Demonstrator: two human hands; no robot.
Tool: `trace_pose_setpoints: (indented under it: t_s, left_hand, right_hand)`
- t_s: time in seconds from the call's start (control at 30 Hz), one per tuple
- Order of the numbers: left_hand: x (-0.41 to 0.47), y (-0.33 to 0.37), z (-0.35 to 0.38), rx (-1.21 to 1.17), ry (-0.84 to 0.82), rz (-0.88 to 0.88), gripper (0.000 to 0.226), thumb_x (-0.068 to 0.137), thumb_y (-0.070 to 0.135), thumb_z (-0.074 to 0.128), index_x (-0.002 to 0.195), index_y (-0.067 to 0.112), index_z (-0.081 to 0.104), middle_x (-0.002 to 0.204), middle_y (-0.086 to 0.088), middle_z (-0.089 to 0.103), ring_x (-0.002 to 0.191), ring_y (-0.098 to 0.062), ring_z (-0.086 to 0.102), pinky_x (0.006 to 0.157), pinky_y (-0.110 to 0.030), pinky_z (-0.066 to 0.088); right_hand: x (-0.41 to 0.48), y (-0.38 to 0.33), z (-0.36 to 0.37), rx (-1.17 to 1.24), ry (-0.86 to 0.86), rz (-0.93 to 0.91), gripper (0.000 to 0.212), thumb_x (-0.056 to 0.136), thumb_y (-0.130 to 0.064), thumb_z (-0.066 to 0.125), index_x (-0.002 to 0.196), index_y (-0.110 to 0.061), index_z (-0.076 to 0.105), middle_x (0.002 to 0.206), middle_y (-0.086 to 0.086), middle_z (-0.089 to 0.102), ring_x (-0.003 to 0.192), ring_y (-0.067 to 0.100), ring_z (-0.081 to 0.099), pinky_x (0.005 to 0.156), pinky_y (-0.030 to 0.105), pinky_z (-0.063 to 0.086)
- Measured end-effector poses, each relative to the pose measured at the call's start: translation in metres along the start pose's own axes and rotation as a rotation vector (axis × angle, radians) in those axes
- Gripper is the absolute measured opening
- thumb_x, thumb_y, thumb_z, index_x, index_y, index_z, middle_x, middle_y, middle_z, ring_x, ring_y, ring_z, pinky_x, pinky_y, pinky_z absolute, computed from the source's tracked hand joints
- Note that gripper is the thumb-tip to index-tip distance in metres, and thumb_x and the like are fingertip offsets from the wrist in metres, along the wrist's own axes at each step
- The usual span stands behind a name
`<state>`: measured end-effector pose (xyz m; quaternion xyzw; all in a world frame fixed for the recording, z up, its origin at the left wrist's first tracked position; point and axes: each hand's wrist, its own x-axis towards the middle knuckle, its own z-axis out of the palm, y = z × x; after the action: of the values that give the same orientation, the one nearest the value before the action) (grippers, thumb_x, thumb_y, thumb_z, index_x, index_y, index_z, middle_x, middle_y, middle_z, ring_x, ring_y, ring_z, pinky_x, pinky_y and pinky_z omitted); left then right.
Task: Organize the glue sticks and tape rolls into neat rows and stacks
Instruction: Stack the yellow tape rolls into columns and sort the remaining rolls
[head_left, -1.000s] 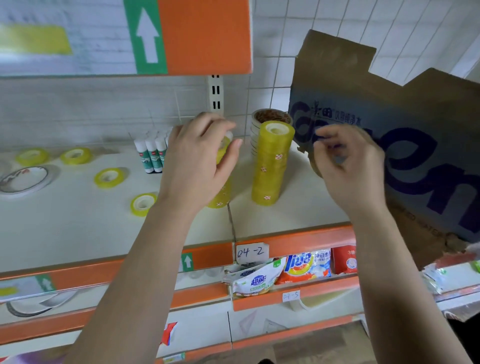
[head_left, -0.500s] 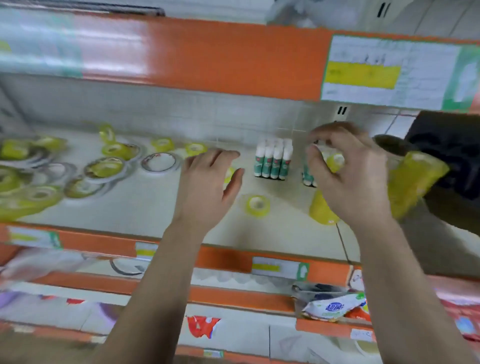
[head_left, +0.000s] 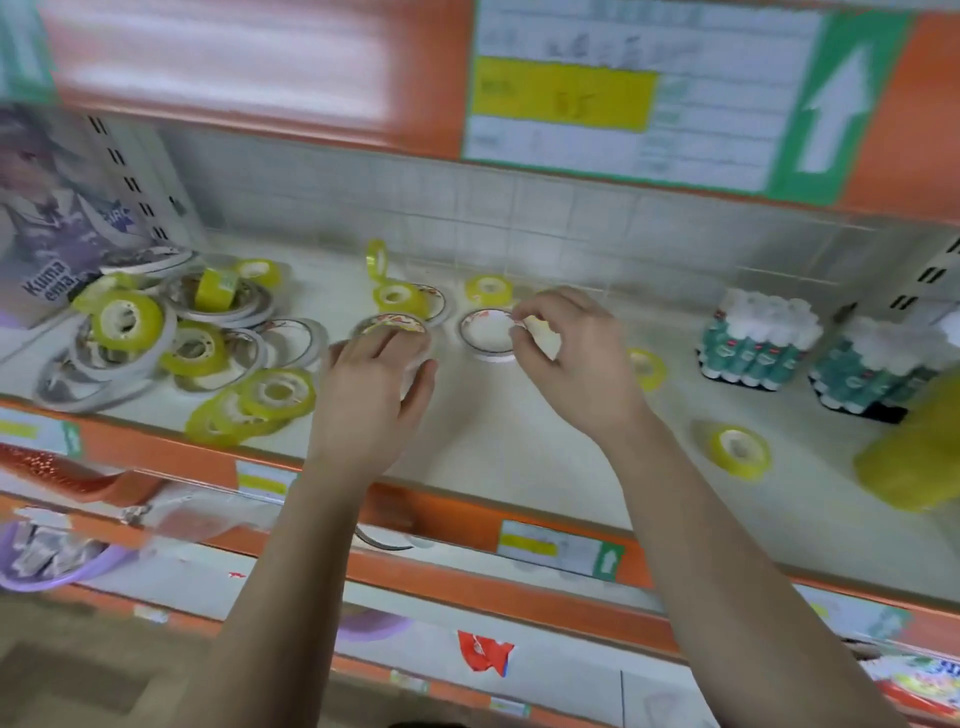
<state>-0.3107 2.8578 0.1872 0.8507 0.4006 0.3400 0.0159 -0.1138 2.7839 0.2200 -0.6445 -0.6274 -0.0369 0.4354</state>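
Head view: both hands are at the middle of the shelf (head_left: 519, 457), each at one flat white ring of tape. The left hand (head_left: 371, 395) lies palm down with its fingers bent over the near edge of the left white roll (head_left: 390, 325) and the thumb spread to the right. The fingers touch the roll, but the blur hides whether this grip has closed on it. The right hand (head_left: 569, 364) has thumb and forefinger drawn together at the right rim of the right white roll (head_left: 485, 340), and this narrow grip appears to pinch that rim.

Both rolls lie flat, holes facing up, side by side and just apart. The left one sits straight ahead of its hand; the right one lies to the left of its hand's fingertips. Judging from this, the coming move is to bring one ring squarely over the other, so their matching flat lie matters most.

The loose pile of tape (head_left: 156, 338), white and yellow, is heaped well to the left, nearer the left hand. The glue sticks (head_left: 758, 345) stand upright in tight clusters to the right, with a blurred yellow stack (head_left: 909, 457) at the right edge, both nearer the right hand. A stray yellow roll (head_left: 740, 452) lies flat near the shelf's front edge.
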Motion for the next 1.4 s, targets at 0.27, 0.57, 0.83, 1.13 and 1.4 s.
trace_pose_setpoints:
  t_s: [0.27, 0.57, 0.83, 1.13, 1.4]
  left_hand:
    - [0.021, -0.074, -0.008, 0.049, 0.015, 0.012, 0.027, 0.090, 0.029, 0.052, 0.105, 0.014, 0.067, 0.101, -0.006, 0.068, 0.084, -0.035, 0.064, 0.078, -0.041, 0.042]
    - [0.014, -0.089, -0.003, 0.016, 0.099, 0.007, 0.023, 0.091, 0.029, 0.052, 0.102, 0.015, 0.069, 0.100, -0.002, 0.069, 0.086, -0.031, 0.064, 0.086, -0.040, 0.038]
    - [0.017, -0.087, -0.004, -0.020, 0.088, 0.031, 0.024, 0.092, 0.030, 0.051, 0.100, 0.016, 0.069, 0.099, 0.001, 0.069, 0.085, -0.027, 0.064, 0.084, -0.038, 0.036]
    - [0.057, -0.086, -0.002, -0.109, -0.056, 0.002, 0.028, 0.089, 0.030, 0.052, 0.104, 0.015, 0.070, 0.100, -0.004, 0.069, 0.087, -0.030, 0.067, 0.080, -0.044, 0.051]
    - [0.099, -0.081, 0.015, -0.056, -0.265, 0.016, 0.025, 0.094, 0.025, 0.058, 0.115, 0.016, 0.067, 0.113, -0.007, 0.061, 0.103, -0.030, 0.059, 0.078, -0.037, 0.044]
  right_hand:
    - [0.034, -0.026, 0.076, -0.039, -0.176, 0.032, 0.011, 0.086, -0.021, 0.065, 0.094, -0.015, 0.070, 0.096, 0.001, 0.063, 0.096, 0.024, 0.059, 0.079, 0.028, 0.042]
    - [0.049, -0.026, 0.118, -0.196, -0.441, 0.127, 0.020, 0.088, -0.033, 0.066, 0.098, -0.017, 0.072, 0.124, 0.008, 0.053, 0.117, 0.030, 0.047, 0.097, 0.036, 0.040]
    - [0.049, -0.021, 0.126, -0.200, -0.489, 0.121, 0.020, 0.091, -0.031, 0.065, 0.102, -0.016, 0.073, 0.131, 0.008, 0.053, 0.118, 0.033, 0.049, 0.099, 0.045, 0.040]
    - [0.044, -0.016, 0.118, -0.096, -0.409, 0.076, 0.020, 0.093, -0.024, 0.063, 0.092, -0.004, 0.068, 0.111, 0.013, 0.059, 0.102, 0.033, 0.056, 0.092, 0.042, 0.042]
    - [0.038, -0.018, 0.105, -0.015, -0.323, 0.071, 0.018, 0.097, -0.023, 0.058, 0.093, -0.005, 0.062, 0.108, 0.009, 0.057, 0.096, 0.022, 0.057, 0.086, 0.032, 0.042]
